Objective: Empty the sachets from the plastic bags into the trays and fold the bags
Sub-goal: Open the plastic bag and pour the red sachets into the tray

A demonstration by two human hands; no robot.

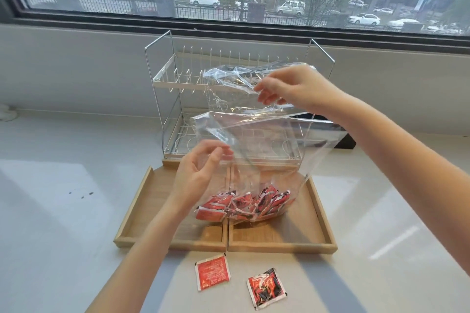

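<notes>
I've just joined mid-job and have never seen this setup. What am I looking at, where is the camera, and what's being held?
There is no machine here. A person's two bare hands work, filmed by one head-worn camera looking down. The right hand pinches the top of a clear plastic bag; the left hand touches its side, grip unclear. Red sachets sit in the bag's bottom, over two wooden trays side by side. Two loose sachets lie on the counter in front. Behind stands a wire dish rack.
</notes>
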